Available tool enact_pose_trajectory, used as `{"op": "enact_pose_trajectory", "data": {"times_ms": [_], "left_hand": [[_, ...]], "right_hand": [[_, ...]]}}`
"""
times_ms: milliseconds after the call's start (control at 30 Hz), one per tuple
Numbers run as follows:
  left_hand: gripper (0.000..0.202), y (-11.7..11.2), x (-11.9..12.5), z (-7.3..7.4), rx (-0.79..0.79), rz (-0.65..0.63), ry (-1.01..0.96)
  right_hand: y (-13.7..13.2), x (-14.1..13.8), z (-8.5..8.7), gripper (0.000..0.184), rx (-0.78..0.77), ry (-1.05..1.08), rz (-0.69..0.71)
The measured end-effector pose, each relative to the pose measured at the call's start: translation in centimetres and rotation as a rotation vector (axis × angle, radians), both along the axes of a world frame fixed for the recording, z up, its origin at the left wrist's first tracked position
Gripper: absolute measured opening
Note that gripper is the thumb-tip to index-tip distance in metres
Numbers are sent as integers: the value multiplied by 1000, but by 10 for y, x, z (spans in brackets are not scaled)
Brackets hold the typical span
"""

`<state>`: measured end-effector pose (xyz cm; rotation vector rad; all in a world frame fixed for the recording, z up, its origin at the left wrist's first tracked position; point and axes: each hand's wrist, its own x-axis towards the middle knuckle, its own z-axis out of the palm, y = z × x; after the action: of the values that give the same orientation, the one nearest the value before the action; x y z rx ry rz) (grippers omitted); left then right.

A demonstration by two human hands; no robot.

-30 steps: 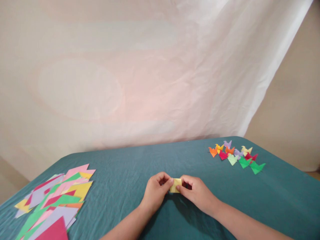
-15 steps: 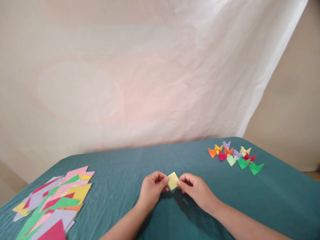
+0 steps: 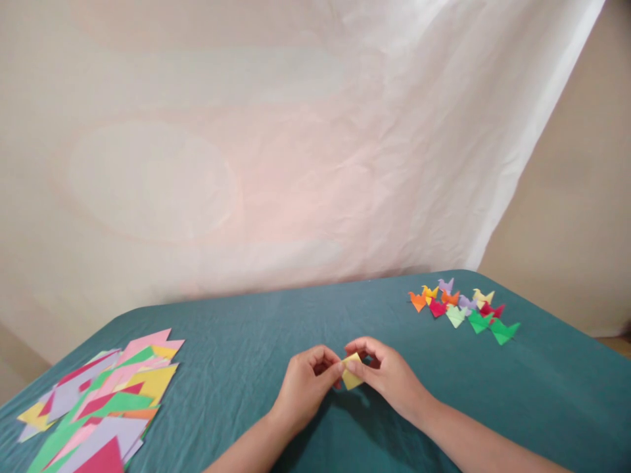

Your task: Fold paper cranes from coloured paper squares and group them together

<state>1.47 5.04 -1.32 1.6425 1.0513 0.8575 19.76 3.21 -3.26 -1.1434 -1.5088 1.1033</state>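
Observation:
A small folded square of yellow paper is held up between my two hands, just above the cloth. My left hand pinches its left corner between thumb and fingers. From the other side my right hand grips it, the thumb lying over the front face and the fingers behind, where I cannot see them fully. Part of the paper is covered by the right thumb.
A spread of loose coloured paper sheets lies at the left on the dark green tablecloth. Toward the far right sit several small folded paper birds. A pale sheet hangs behind the table.
The yellow paper has turned and shifted slightly right. My right hand has moved over it, its thumb now across the face instead of at the edge. My left hand followed a little to the right.

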Motion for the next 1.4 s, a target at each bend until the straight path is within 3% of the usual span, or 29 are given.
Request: {"op": "enact_pose_trajectory", "data": {"times_ms": [267, 633, 800, 1000, 1133, 1400], "left_hand": [[13, -9, 11, -5, -41, -35, 37], [15, 1, 2, -2, 26, 117, 42], [17, -5, 4, 5, 116, 58, 90], [16, -6, 8, -3, 14, -25, 26], [20, -2, 5, -8, 3, 47, 71], [22, 7, 0, -2, -38, 141, -95]], "right_hand": [[-4, -2, 2, 26, 31, -34, -21], [-3, 1, 2, 23, 11, -94, -54], [-3, -1, 3, 20, 60, -115, -20], [0, 2, -1, 21, 45, -82, -42], [-1, 2, 0, 22, 11, -28, -14], [-3, 1, 3, 23, -8, -94, 8]]}}
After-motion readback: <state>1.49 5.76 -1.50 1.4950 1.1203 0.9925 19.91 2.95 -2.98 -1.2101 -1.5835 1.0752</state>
